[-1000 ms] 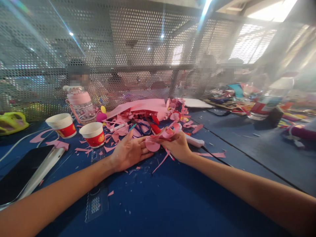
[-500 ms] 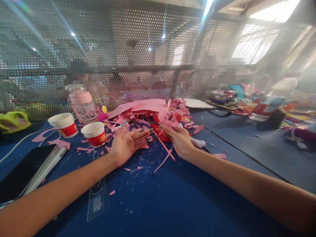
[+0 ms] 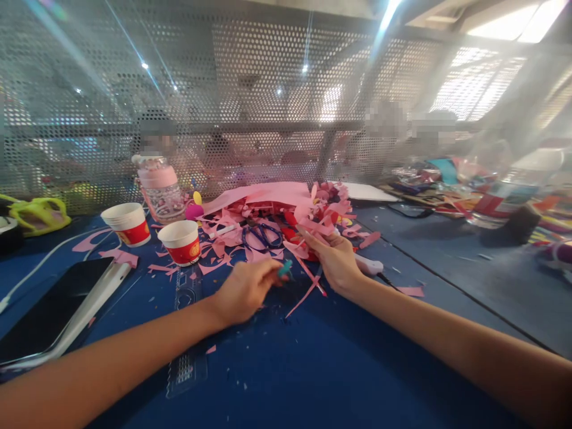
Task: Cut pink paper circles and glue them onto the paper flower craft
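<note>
My left hand (image 3: 245, 289) is over the blue table, its fingers pinched on a small teal piece (image 3: 285, 269) of a kind I cannot make out. My right hand (image 3: 337, 262) reaches into a heap of pink paper scraps (image 3: 333, 205), its fingers closed at the edge of the heap; what they grip is hidden. Between and beyond the hands lie scissors with dark blue handles (image 3: 263, 236). A thin pink strip (image 3: 304, 296) lies in front of my right hand. Beside that hand, a pale lilac tool handle (image 3: 370, 265) with a black cord sticks out.
Two groups of paper cups stand left: a stack (image 3: 127, 225) and a nearer cup (image 3: 179, 243). Behind them is a pink-topped bottle (image 3: 158, 187). A phone (image 3: 53, 304) and a clear ruler (image 3: 187, 363) lie nearer. A large bottle (image 3: 496, 205) stands right. A perforated screen (image 3: 268, 89) closes off the back.
My left hand has turned from open, palm up, to closed on the teal piece, and come nearer. It has uncovered the scissors. My right hand stays at the heap. The view has shifted slightly left.
</note>
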Action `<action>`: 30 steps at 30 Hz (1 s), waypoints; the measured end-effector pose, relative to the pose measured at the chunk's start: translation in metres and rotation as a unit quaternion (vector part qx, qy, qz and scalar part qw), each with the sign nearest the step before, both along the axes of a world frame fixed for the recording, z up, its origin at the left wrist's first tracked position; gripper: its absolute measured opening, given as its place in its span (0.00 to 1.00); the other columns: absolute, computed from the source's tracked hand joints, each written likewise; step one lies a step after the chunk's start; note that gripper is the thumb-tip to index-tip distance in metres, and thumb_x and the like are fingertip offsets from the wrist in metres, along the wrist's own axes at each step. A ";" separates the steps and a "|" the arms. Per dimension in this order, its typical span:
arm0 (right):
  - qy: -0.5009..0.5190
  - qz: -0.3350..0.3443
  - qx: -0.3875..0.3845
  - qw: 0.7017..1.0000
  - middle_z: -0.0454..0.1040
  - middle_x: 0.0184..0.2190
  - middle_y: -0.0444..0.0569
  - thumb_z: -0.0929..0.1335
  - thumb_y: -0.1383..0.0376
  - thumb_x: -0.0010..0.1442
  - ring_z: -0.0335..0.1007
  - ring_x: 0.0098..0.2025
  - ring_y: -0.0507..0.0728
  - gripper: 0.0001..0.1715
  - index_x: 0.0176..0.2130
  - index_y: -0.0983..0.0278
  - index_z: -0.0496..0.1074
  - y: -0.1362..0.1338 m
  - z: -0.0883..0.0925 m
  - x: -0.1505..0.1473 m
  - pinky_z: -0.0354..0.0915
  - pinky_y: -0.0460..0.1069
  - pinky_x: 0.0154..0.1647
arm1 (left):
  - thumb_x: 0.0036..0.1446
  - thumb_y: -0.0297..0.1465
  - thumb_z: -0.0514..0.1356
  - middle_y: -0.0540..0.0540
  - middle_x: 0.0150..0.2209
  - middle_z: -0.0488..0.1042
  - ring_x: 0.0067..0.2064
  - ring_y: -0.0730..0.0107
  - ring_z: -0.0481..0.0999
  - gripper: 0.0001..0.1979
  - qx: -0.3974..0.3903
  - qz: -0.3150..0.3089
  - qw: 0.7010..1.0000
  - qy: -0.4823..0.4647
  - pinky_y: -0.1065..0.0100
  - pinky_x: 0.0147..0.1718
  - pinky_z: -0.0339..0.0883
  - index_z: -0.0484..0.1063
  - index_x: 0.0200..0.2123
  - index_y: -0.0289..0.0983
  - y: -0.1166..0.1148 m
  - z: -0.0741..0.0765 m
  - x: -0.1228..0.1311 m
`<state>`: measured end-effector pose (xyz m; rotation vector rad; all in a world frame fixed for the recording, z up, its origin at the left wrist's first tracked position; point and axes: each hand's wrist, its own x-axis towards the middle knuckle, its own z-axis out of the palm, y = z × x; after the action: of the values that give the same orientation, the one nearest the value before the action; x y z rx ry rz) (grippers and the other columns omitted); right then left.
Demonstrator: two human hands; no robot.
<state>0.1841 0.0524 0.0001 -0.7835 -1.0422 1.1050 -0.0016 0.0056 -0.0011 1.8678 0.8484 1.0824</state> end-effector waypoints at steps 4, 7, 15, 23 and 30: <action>-0.032 -0.019 0.034 0.999 0.79 0.27 0.42 0.76 0.64 0.40 0.75 0.30 0.54 0.12 0.30 0.61 0.78 -0.006 0.001 -0.002 0.71 0.50 0.39 | 0.57 0.32 0.54 0.42 0.31 0.75 0.35 0.59 0.72 0.11 0.073 -0.035 0.990 0.112 0.59 0.38 0.61 0.73 0.41 0.37 -0.009 0.005 0.000; -0.094 -0.035 0.088 0.991 0.79 0.26 0.44 0.76 0.64 0.39 0.75 0.29 0.56 0.09 0.27 0.61 0.78 -0.018 0.005 -0.007 0.71 0.52 0.38 | 0.56 0.32 0.54 0.42 0.34 0.74 0.36 0.58 0.71 0.11 0.073 0.027 0.992 0.099 0.57 0.41 0.61 0.72 0.41 0.36 -0.004 0.005 0.002; -0.152 -0.041 0.154 0.975 0.78 0.25 0.43 0.74 0.66 0.43 0.73 0.29 0.55 0.05 0.26 0.59 0.78 -0.039 0.013 -0.014 0.72 0.53 0.38 | 0.48 0.27 0.60 0.42 0.50 0.69 0.54 0.50 0.62 0.20 0.071 -0.020 0.997 0.020 0.50 0.56 0.47 0.70 0.47 0.40 0.007 -0.007 0.002; -0.124 -0.003 0.129 0.984 0.78 0.25 0.43 0.75 0.67 0.41 0.74 0.29 0.55 0.06 0.26 0.60 0.78 -0.039 0.012 -0.016 0.72 0.53 0.38 | 0.53 0.25 0.55 0.39 0.58 0.60 0.59 0.52 0.57 0.27 0.160 -0.057 0.980 0.101 0.54 0.58 0.46 0.59 0.58 0.36 0.005 -0.011 0.001; -0.151 -0.027 0.145 0.977 0.77 0.24 0.44 0.75 0.66 0.42 0.73 0.30 0.55 0.05 0.25 0.61 0.78 -0.037 0.011 -0.014 0.71 0.52 0.37 | 0.54 0.28 0.55 0.36 0.57 0.60 0.59 0.50 0.58 0.28 0.168 -0.053 0.974 0.143 0.53 0.58 0.47 0.56 0.59 0.34 -0.001 -0.009 0.000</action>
<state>0.1703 0.0153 0.0112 -0.7507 -1.3930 0.7764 -0.0015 0.0050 -0.0105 2.3671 0.7458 0.9486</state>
